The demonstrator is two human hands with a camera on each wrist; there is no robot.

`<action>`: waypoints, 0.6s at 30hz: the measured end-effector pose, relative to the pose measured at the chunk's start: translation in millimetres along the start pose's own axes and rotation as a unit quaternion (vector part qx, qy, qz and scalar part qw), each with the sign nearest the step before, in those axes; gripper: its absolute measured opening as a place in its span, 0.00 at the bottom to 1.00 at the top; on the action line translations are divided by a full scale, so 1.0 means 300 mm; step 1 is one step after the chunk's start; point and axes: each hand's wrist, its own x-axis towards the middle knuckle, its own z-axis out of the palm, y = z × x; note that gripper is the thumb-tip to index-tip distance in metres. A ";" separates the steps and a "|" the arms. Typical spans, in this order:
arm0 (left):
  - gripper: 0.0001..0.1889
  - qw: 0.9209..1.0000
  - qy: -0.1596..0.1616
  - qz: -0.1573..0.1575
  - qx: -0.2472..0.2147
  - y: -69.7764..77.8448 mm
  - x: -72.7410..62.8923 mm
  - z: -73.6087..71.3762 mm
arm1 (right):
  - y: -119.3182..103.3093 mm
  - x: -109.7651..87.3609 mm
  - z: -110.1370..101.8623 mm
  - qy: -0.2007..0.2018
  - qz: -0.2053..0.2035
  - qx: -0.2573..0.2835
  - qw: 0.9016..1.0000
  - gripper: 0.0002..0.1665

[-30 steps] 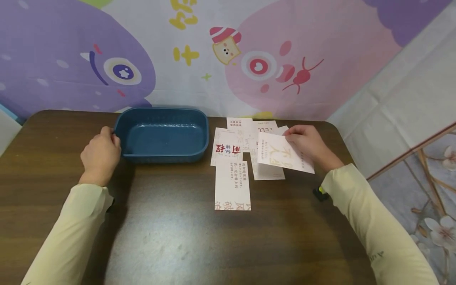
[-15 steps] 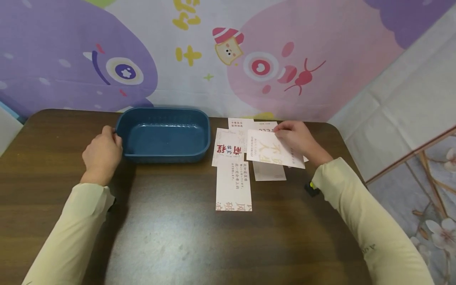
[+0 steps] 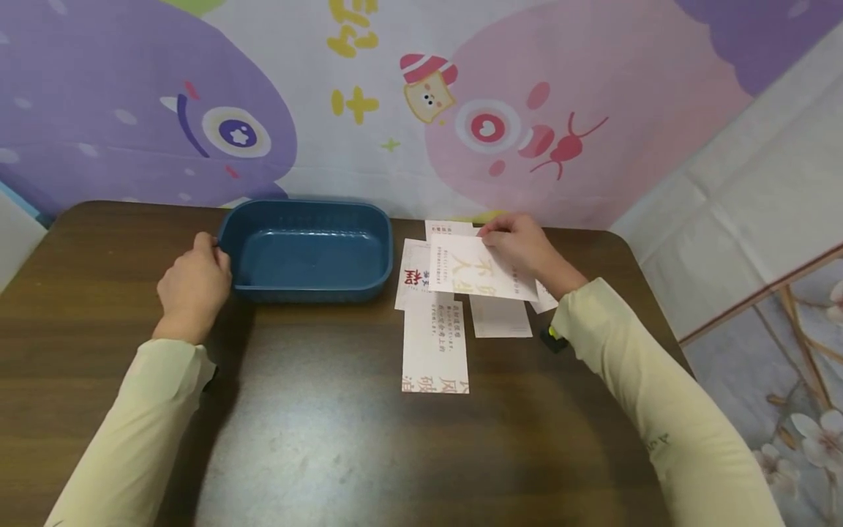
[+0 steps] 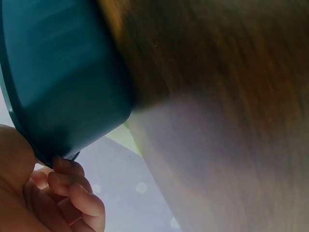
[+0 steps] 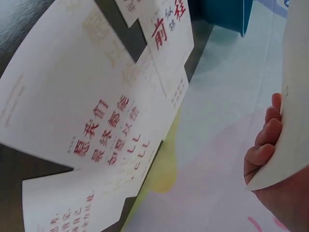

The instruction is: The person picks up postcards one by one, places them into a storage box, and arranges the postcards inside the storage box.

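Observation:
A dark blue plastic basin (image 3: 309,293) stands at the back left of the table. My left hand (image 3: 195,287) pinches its left rim; in the left wrist view the fingers (image 4: 89,198) curl at the rim's corner. My right hand (image 3: 527,249) grips a white printed card (image 3: 474,267) by its far edge and holds it above the other cards. Several white cards with red and gold lettering, such as the long card (image 3: 435,351), lie overlapping right of the basin. The right wrist view shows the spread cards (image 5: 96,116) and the held card (image 5: 298,111) apart from them.
The brown wooden table (image 3: 316,439) has its back edge against a cartoon-printed cloth (image 3: 369,176). A flowered panel (image 3: 777,351) stands beyond the table's right edge.
My right hand has carried the held card leftward over the other cards, toward the basin. My left hand has stayed on the basin's rim.

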 end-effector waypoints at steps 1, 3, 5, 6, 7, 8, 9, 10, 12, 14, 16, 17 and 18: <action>0.22 1.000 0.001 0.001 -0.001 -0.001 -0.001 0.000 | -0.006 0.002 0.004 -0.001 0.001 0.002 1.000 0.14; 0.22 1.000 0.005 0.003 -0.002 -0.002 -0.002 0.000 | -0.015 0.009 0.013 0.001 -0.001 0.005 1.000 0.14; 0.22 1.000 0.009 0.005 -0.004 -0.002 -0.002 0.001 | -0.024 0.011 0.019 -0.001 0.000 0.009 1.000 0.14; 0.21 1.000 0.010 0.005 -0.004 -0.003 -0.002 0.001 | -0.029 0.012 0.022 -0.002 0.000 0.009 1.000 0.14; 0.21 1.000 0.010 0.005 -0.004 -0.003 -0.002 0.002 | -0.034 0.013 0.025 -0.003 -0.001 0.008 1.000 0.14; 0.21 1.000 0.010 0.005 -0.004 -0.003 -0.002 0.002 | -0.039 0.013 0.027 -0.004 -0.003 0.006 1.000 0.14; 0.21 1.000 0.009 0.004 -0.004 -0.003 -0.002 0.002 | -0.044 0.012 0.029 -0.007 -0.004 0.006 1.000 0.14; 0.21 1.000 0.007 0.003 -0.004 -0.003 -0.002 0.002 | -0.048 0.013 0.030 -0.009 -0.006 0.003 1.000 0.14; 0.21 1.000 0.005 0.002 -0.004 -0.003 -0.001 0.002 | -0.060 0.013 0.035 -0.007 -0.012 0.000 1.000 0.14; 0.21 1.000 0.004 0.000 -0.003 -0.003 0.000 0.003 | -0.068 0.016 0.039 -0.007 -0.018 -0.001 1.000 0.14; 0.21 1.000 0.002 -0.002 -0.003 -0.003 0.001 0.002 | -0.076 0.021 0.043 -0.007 -0.025 0.000 1.000 0.14; 0.21 1.000 0.001 -0.002 -0.002 -0.002 0.001 0.001 | -0.080 0.024 0.046 -0.007 -0.028 0.000 1.000 0.14; 0.21 1.000 0.001 -0.003 -0.002 -0.002 0.001 0.001 | -0.081 0.028 0.048 -0.011 -0.029 0.003 1.000 0.15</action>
